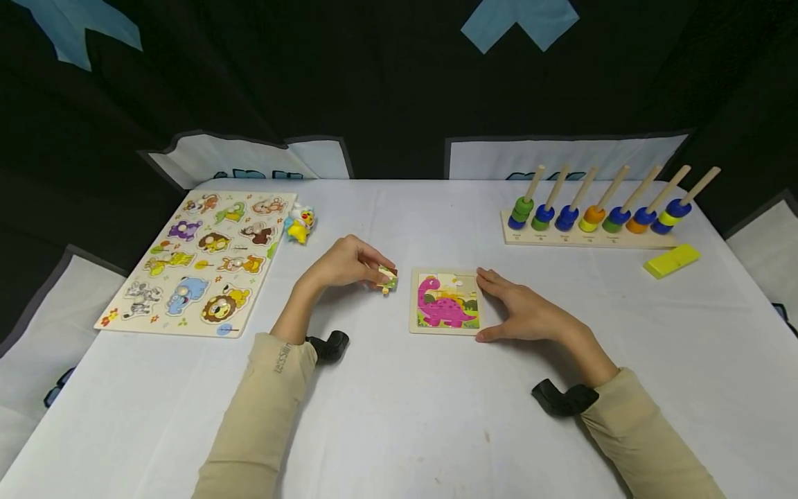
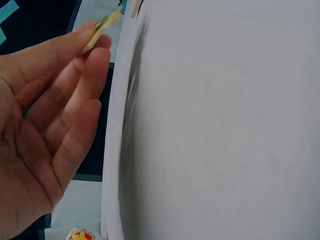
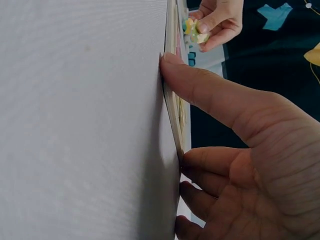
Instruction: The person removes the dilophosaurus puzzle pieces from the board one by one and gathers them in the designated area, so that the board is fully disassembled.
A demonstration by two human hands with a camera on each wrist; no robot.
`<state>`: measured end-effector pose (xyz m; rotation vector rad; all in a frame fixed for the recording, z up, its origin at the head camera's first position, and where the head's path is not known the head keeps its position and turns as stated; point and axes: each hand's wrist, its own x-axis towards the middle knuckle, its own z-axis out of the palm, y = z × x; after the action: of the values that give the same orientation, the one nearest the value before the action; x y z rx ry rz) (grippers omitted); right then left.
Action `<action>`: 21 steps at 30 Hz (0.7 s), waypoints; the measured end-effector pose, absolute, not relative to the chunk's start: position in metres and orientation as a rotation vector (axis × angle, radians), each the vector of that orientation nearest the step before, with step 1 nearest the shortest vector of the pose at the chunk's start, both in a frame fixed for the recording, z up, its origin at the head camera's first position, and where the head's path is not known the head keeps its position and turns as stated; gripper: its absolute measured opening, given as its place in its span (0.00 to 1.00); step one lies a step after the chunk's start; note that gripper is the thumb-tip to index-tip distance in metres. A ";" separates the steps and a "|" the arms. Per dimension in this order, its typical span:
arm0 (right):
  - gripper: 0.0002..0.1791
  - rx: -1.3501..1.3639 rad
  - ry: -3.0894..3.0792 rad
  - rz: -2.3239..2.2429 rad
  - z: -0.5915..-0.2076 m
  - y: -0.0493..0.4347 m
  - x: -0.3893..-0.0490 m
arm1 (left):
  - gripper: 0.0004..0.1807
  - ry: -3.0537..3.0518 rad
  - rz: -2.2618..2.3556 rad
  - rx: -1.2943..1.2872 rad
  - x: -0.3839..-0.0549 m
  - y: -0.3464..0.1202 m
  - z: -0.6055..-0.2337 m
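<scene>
My left hand (image 1: 352,263) pinches a small flat puzzle piece (image 1: 388,279), coloured green, yellow and brown, between thumb and fingertips. In the left wrist view the piece (image 2: 102,31) appears edge-on, with its pale side showing. To the right of it, the square wooden puzzle (image 1: 413,305) with a pink dinosaur picture lies flat on the white table. My right hand (image 1: 524,305) touches the puzzle's right edge, thumb at the near corner and fingers extended toward the far corner. In the right wrist view the thumb (image 3: 200,85) lies against the puzzle's rim.
A large animal puzzle board (image 1: 249,312) lies at the left, beside a small chick-like toy (image 1: 300,223). At the back right stands a wooden peg counter (image 1: 586,238) with coloured rings. A yellow-green block (image 1: 672,261) lies in front of it.
</scene>
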<state>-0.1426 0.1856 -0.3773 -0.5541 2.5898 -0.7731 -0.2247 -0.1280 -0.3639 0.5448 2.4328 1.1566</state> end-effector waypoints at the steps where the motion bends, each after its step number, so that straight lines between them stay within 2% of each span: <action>1: 0.56 -0.557 2.589 -0.774 -0.377 0.185 -0.143 | 0.13 2.422 1.151 0.544 -0.225 -0.127 -0.364; 21: 0.56 -0.560 2.601 -0.752 -0.377 0.185 -0.144 | 0.13 2.515 1.020 0.495 -0.225 -0.114 -0.373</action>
<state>-0.1436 0.1855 -0.3771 -0.5599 2.6010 -0.7522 -0.2253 -0.1140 -0.3726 0.4949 2.5154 1.0202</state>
